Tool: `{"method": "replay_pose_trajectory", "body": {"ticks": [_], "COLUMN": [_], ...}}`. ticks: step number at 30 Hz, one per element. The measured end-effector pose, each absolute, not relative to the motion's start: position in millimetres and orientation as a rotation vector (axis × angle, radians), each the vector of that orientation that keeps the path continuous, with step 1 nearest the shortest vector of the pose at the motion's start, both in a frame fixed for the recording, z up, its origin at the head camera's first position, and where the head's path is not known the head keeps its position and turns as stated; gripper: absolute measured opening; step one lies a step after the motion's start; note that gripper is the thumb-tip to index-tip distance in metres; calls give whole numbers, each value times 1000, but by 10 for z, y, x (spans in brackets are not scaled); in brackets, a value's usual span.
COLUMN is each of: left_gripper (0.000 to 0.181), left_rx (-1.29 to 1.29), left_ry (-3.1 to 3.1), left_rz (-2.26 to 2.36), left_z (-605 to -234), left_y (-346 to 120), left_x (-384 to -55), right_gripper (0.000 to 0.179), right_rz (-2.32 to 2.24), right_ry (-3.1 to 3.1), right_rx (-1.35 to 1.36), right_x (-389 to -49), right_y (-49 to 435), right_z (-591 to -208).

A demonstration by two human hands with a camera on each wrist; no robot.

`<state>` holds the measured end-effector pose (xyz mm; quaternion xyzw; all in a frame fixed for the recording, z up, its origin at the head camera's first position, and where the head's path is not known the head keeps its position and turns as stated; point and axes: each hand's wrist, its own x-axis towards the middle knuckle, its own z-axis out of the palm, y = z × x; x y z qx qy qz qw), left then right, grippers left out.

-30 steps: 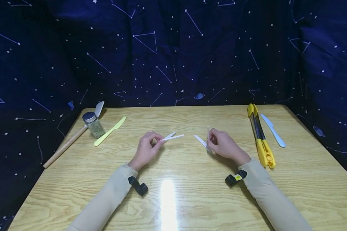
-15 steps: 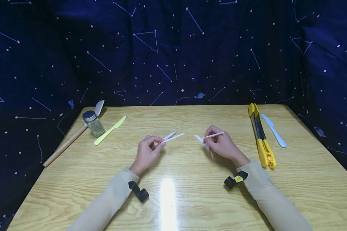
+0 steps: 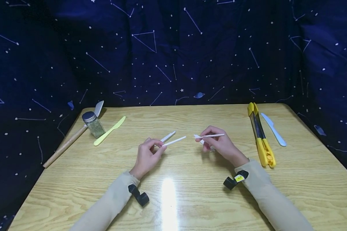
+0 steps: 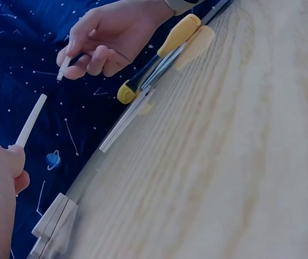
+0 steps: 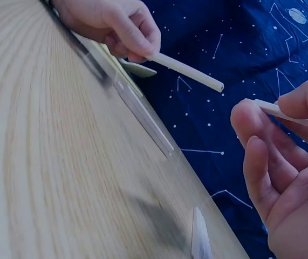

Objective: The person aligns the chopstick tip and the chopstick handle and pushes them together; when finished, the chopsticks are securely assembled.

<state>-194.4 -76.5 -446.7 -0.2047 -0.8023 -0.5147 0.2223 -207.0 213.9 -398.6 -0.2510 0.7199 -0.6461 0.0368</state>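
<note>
In the head view, my left hand [image 3: 148, 155] pinches a slim white stick [image 3: 174, 141] near one end, with the free end pointing right. Across from it, my right hand [image 3: 220, 144] grips a second slim white stick [image 3: 216, 135] between thumb and fingers, held nearly level. The right wrist view shows the tip of the left stick [image 5: 194, 73] facing the right stick [image 5: 283, 113], with a gap between them. Beneath the left hand, white sticks [image 3: 168, 136] lie side by side on the table. More white sticks [image 3: 201, 141] lie under the right hand, partly hidden by it.
On the left are a glass jar of dried herbs [image 3: 94, 125], a long wooden-handled tool with a pale blade [image 3: 65, 146] and a yellow knife [image 3: 110, 131]. Yellow-and-black tongs [image 3: 260, 134] and a blue knife [image 3: 273, 129] lie right. A starry dark cloth [image 3: 173, 57] hangs behind the table [image 3: 190, 199].
The stick in my right hand has turned from upright to nearly level. My left hand has shifted slightly nearer me, its stick now apart in view from the sticks lying there.
</note>
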Motion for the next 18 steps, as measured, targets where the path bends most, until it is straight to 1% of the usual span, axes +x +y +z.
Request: {"method": "replay_pose_trajectory", "body": {"ticks": [10, 18], "left_gripper": [8, 9], "left_rx": [-642, -638], "left_ry": [-2207, -2218], "left_rz": [-1456, -1463], "left_z": [-4457, -4448], "left_y": [-733, -694], "left_x": [-1920, -1920], "right_gripper": [20, 19], "right_rz": [-1889, -1908], "right_ry": [2268, 2244], "right_rx": [-718, -766], "right_x": [-2046, -2057], "right_y": [2081, 2088], "right_z": [-4034, -4048]}}
